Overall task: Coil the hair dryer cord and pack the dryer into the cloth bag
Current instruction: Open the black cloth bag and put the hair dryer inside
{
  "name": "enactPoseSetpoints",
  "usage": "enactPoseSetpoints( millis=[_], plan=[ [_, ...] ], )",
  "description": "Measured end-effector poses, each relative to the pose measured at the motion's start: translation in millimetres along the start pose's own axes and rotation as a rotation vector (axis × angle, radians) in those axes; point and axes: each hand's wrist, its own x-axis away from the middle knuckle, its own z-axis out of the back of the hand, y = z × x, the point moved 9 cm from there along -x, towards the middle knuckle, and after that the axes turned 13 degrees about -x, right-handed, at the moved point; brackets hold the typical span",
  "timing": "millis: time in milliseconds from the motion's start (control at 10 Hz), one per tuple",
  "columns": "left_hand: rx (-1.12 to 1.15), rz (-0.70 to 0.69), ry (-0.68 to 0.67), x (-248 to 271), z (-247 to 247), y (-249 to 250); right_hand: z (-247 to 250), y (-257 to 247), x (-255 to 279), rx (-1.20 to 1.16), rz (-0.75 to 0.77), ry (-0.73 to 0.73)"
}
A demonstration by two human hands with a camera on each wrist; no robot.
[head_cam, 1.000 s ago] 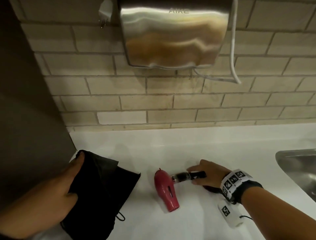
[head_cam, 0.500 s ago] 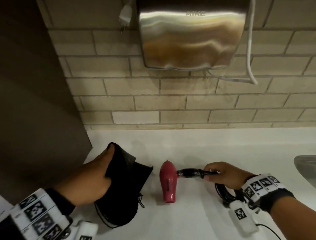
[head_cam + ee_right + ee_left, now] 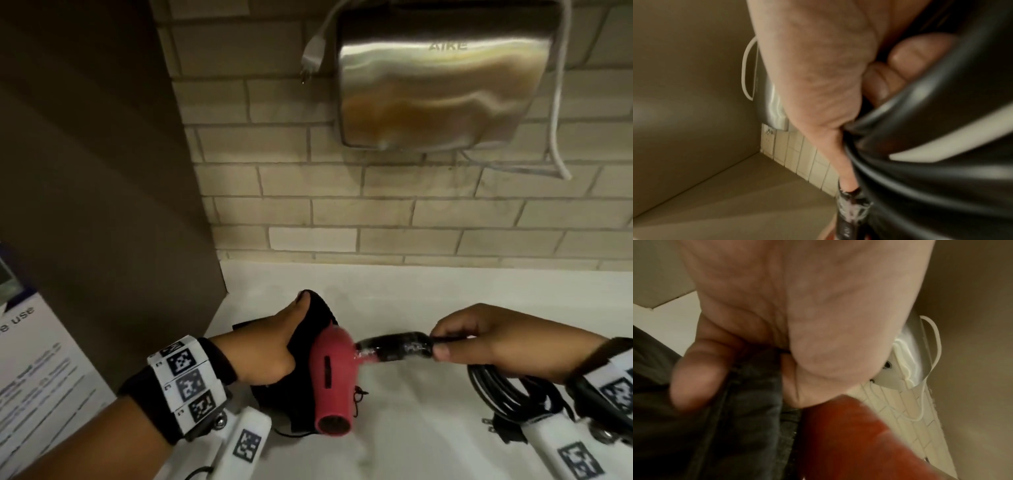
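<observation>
A red hair dryer (image 3: 330, 375) with a black handle (image 3: 394, 347) hangs just above the white counter (image 3: 428, 428), its barrel against the mouth of the black cloth bag (image 3: 305, 394). My right hand (image 3: 493, 346) grips the end of the handle, and the coiled black cord (image 3: 510, 390) hangs beneath it with its plug (image 3: 493, 426) near the counter. My left hand (image 3: 274, 346) pinches the bag's rim and holds it up. In the left wrist view my thumb (image 3: 696, 374) presses the dark cloth (image 3: 748, 418) beside the red dryer body (image 3: 849, 443). The right wrist view shows the cord loops (image 3: 931, 146) in my palm.
A steel wall hand dryer (image 3: 442, 78) with a white cord hangs on the brick wall above. A brown partition (image 3: 102, 171) stands at the left. A printed box (image 3: 30, 370) sits at the lower left.
My right hand has lifted the dryer by its handle and carried it left to the bag. My left hand has raised the bag's rim off the counter toward the dryer.
</observation>
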Motion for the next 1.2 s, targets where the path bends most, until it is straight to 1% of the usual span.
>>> enactPoseSetpoints(
  millis=[100,200,300,400,500,600,700,800,900,1000,1100,1200],
  plan=[
    [0.006,-0.069,0.020,12,0,12,-22,-3,-7,0.004,-0.053,-0.022],
    [-0.046,-0.097,0.021,24,-6,23,-29,0,-18,-0.018,-0.099,0.051],
    [-0.116,-0.077,0.029,39,-14,33,-26,0,-24,-0.046,-0.139,0.133],
    [-0.096,-0.073,0.038,50,-23,42,-27,5,-31,-0.093,-0.196,0.177],
    [-0.088,-0.110,0.061,55,-32,60,-44,16,-38,-0.148,-0.299,0.191],
    [-0.055,-0.159,0.075,56,-47,79,-65,27,-45,-0.333,-0.401,0.196],
    [0.011,-0.137,0.136,54,-61,83,-78,41,-66,-0.507,-0.428,0.169],
    [0.094,-0.098,0.158,58,-67,80,-88,42,-83,-0.632,-0.340,0.182],
    [0.167,-0.074,0.112,64,-71,80,-86,46,-88,-0.825,-0.303,0.333],
    [0.201,-0.078,0.119,68,-73,79,-81,54,-98,-0.951,-0.280,0.401],
    [0.298,-0.113,0.213,68,-63,75,-92,46,-97,-1.016,-0.292,0.366],
    [0.408,-0.159,0.316,67,-52,67,-103,24,-84,-1.108,-0.232,0.240]
  ],
)
